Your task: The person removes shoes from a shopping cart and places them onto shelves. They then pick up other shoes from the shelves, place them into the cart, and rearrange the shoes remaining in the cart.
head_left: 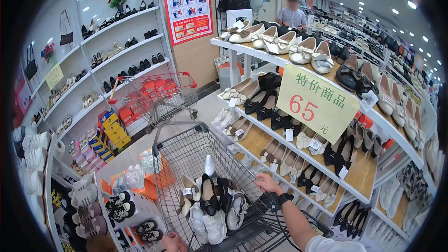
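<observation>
A dark wire shopping cart (183, 143) stands in front of me, tilted in my view. My right hand (267, 183), with a dark band on the wrist, is closed on the cart's right rim. At the lower edge, my left hand (172, 242) is partly cut off, its fingers curled at the cart's left rim. Inside the cart lie white sneakers (214, 226), a black pump (209, 198), beige flats (186, 191) with a tag, and a pale grey-white shoe (237, 212). A whitish object (209, 165) lies farther forward in the basket.
A tiered shoe rack (261, 147) with a yellow price sign (317, 105) borders the cart's right. Ahead stands another cart (158, 93) holding red-orange items. Wall shelves (123, 49) and sneaker racks (84, 205) line the left. A person (292, 16) stands beyond the rack.
</observation>
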The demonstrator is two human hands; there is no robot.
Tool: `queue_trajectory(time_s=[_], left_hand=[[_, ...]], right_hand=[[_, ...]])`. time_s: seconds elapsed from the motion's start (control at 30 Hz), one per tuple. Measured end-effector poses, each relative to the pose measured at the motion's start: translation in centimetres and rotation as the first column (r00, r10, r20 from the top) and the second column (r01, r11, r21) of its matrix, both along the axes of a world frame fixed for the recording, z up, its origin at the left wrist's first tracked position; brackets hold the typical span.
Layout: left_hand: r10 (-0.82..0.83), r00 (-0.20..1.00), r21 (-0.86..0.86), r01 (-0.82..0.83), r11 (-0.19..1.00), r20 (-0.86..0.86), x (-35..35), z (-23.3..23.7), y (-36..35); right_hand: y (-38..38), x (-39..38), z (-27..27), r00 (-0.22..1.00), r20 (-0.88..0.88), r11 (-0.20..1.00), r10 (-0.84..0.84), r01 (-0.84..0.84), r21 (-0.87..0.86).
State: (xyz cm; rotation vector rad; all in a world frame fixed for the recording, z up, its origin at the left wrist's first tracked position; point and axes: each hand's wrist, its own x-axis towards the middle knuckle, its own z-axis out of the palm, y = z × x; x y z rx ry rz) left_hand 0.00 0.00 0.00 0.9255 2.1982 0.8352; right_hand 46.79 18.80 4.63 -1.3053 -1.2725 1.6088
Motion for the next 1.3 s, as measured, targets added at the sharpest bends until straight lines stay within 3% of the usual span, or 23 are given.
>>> queue_trajectory(time_s=[0.07,0.2,0.27,0.37,0.47,0.67,0.77,1.13,1.23,1.3], left_hand=[[0.072,0.979,0.123,-0.097,0.988,0.188,0.2,0.8,0.4],[0.110,0.973,0.027,-0.118,0.993,0.201,0.5,3.2,1.4],[0.015,0.994,0.042,-0.011,0.999,-0.104,1.0,4.5,2.0],[0.070,0.996,0.007,-0.071,0.997,0.051,0.1,4.5,3.4],[0.030,0.998,0.037,-0.029,0.999,-0.048,-0.8,4.5,4.7],[0.113,0.993,0.042,-0.114,0.993,0.037,-2.5,4.1,7.7],[0.109,0.989,0.031,-0.112,0.993,0.098,-2.4,6.5,9.2],[0.117,0.993,-0.026,-0.117,0.993,0.001,-5.4,5.0,14.7],[0.106,0.992,-0.008,-0.107,0.994,-0.065,-6.1,4.5,15.8],[0.072,0.988,0.007,-0.072,0.997,-0.134,-7.0,4.3,17.6]], right_hand=[[0.6,-0.1,0.1,1.000,-0.024,1.000,0.005,-0.005,0.019],[1.2,-1.1,0.6,1.000,0.003,1.000,0.002,-0.002,0.001],[2.0,-1.4,-0.2,1.000,-0.006,0.999,0.018,-0.017,0.042],[3.2,-2.3,0.1,1.000,0.018,1.000,0.006,-0.006,0.031],[4.2,-3.2,0.5,0.999,-0.007,0.999,-0.032,0.032,0.009],[6.9,-4.8,0.1,1.000,-0.001,0.999,-0.023,0.023,0.031],[8.2,-5.8,0.3,0.999,0.017,0.999,-0.030,0.030,0.017],[14.2,-8.4,0.7,1.000,0.014,1.000,-0.024,0.024,0.004],[16.2,-8.8,0.0,0.997,0.082,1.000,0.011,-0.010,-0.022],[18.0,-9.7,-1.3,0.874,0.464,0.946,-0.146,-0.013,0.324]])
